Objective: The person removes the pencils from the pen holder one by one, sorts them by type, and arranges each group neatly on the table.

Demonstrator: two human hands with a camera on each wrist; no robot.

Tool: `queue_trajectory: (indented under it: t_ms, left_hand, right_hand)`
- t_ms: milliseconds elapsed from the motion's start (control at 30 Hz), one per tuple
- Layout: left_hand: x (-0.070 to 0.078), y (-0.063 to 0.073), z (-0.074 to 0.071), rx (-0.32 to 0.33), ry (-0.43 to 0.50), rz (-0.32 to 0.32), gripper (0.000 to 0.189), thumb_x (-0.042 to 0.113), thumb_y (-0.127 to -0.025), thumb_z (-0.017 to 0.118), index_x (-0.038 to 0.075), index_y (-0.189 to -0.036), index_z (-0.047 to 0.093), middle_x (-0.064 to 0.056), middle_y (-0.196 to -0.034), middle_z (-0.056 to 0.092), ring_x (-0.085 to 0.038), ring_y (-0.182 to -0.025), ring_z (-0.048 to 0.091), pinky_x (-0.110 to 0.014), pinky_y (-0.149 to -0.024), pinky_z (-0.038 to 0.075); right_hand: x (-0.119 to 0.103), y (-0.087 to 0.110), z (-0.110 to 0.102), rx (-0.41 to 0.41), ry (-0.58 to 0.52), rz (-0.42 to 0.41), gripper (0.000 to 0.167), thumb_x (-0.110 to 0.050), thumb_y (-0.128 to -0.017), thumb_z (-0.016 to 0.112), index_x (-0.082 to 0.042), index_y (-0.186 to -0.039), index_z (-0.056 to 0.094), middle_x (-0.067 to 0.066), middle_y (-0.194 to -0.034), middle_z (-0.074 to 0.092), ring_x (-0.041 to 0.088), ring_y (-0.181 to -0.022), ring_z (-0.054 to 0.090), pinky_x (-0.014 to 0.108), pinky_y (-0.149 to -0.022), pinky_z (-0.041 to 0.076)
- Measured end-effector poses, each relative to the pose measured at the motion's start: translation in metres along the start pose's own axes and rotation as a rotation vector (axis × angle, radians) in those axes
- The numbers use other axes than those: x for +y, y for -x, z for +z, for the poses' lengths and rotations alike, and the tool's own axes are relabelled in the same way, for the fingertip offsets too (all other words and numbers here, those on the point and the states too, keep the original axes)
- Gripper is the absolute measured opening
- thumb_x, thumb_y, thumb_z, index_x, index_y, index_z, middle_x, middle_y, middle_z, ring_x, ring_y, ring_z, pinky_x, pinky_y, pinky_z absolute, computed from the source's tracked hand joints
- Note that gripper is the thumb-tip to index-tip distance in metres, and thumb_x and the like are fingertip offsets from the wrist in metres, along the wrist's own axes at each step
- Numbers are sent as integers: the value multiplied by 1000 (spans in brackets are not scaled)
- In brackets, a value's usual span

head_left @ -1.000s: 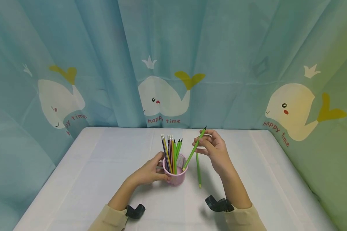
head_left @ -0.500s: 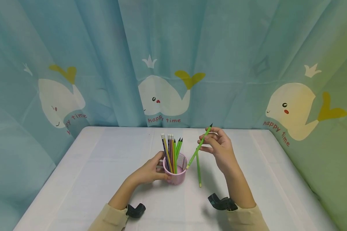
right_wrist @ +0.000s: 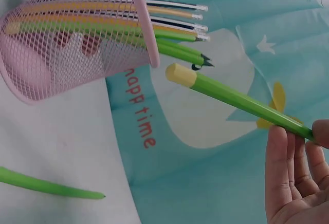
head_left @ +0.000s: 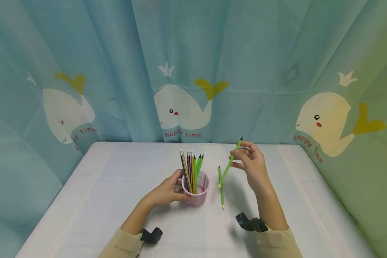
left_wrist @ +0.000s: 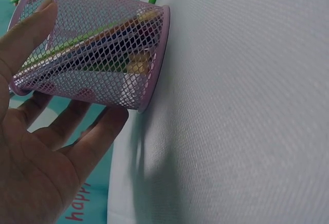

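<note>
While the left hand [head_left: 166, 192] held the pink cup [head_left: 196, 201] at its left side, thumb by the near rim and fingers spread around the wall, the right hand [head_left: 249, 167] pinched a green pencil [head_left: 228, 168] between thumb and fingertips, closed only to the pencil's thickness. Cup located around the middle of the surface [head_left: 122, 172], well short of the far edge; full contact of its base could not be confirmed. Held pencil slanted, dark point up toward the far edge, pale end down, clear of the cup. Second green pencil [head_left: 222, 200] lay just right of the cup, point toward the far edge.

Risks (judgement):
1. Slip or swivel of the held pencil. Cause: pinch well up toward the point, long lower part unsupported.
2. Pale end catching the rim on any move leftward. Cause: slant and low end.
3. Cup tipping. Cause: stored pencils [head_left: 192, 175] leaning, tops well above the rim, left hand on one side only.
4. Loose pencil rolling. Cause: nothing seen bracing it; a nudge from the pale end or the cup could suffice.
</note>
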State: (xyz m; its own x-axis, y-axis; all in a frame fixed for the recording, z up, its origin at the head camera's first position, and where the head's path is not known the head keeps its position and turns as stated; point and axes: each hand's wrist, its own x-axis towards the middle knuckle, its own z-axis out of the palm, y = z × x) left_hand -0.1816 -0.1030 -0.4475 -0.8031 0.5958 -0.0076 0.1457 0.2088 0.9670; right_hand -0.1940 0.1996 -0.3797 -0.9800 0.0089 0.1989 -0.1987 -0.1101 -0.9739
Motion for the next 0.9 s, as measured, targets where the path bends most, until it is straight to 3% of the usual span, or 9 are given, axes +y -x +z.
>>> queue_trajectory:
  t_ms: [467,767,900]
  left_hand:
    - [0,0,1,6,-8,-4,75,6,-80,81,8,-140,36,-16,-136,49,-31,-119,59,-33,-98,56]
    - [1,2,1,7,-2,-14,75,5,-80,81,7,-140,35,-16,-137,48,-34,-122,58,-32,-97,56]
    - [2,1,1,10,-6,-19,75,5,-80,81,7,-140,35,-16,-137,48,-34,-122,58,-33,-97,56]
  right_hand:
    - [6,-2,-12,39,53,20,18,-7,-99,58,-12,-115,54,1,-90,67,18,-82,70,31,-70,63]
    - [15,-5,-18,37,134,46,25,-13,-100,58,-3,-122,50,1,-94,65,18,-87,68,31,-72,63]
    - [20,-8,-21,38,173,73,21,-14,-100,58,-8,-120,52,2,-96,66,20,-87,68,30,-71,62]
